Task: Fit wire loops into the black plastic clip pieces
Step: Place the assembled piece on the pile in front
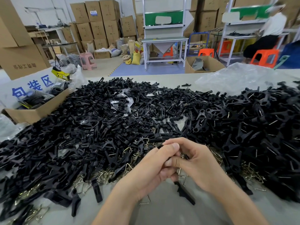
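Pale grey worktop (164, 207) carried the job. Left hand (149, 168) and right hand (201, 164) met in a closed grip, both curled round one small black plastic clip piece (160, 146); any wire loop was hidden. Steadying the clip and pressing the loop in squarely looked wisest. Heaped black clips (105, 120) and loose brassy wire loops (105, 175) crowded close, liable to snag; an open cardboard box (32, 113) sat left.

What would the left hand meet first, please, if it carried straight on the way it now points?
The left hand would meet the right hand at once; their fingers touch around a small black clip piece. Past that lies the heap of black clip pieces, though depth there is unclear.
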A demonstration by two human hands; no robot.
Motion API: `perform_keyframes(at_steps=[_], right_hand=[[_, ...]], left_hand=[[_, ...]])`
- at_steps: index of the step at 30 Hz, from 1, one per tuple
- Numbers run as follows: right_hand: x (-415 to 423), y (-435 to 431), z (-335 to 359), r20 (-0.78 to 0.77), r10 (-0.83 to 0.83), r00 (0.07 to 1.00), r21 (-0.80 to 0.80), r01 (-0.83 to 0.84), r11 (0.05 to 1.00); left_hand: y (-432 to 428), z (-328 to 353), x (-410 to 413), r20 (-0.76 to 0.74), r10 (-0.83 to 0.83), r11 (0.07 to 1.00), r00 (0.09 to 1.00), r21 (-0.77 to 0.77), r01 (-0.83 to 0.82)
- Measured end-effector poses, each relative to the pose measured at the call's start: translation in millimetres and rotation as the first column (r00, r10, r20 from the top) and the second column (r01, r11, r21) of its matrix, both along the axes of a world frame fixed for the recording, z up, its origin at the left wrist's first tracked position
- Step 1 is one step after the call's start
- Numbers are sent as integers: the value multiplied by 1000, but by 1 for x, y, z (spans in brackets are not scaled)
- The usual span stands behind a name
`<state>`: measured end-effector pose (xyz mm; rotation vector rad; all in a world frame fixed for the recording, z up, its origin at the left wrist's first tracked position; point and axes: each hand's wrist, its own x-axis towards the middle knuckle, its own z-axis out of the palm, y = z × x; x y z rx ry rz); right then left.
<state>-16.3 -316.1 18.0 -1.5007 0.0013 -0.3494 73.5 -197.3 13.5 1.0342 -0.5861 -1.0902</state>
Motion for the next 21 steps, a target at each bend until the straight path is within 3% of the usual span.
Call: perform_keyframes(at_steps=[10, 14, 21], right_hand=[[-3, -1, 3, -60, -21, 998, -30, 19, 999], [-3, -3, 3, 21, -106, 994, -275, 108, 955], [-3, -5, 1, 6, -93, 996, -283, 91, 955]], left_hand=[[-1, 0, -1, -68, -10, 1000, 998, 7, 11], [0, 2, -1, -43, -6, 1000, 999, 13, 6], [2, 3, -1, -68, -53, 998, 996, 24, 55]])
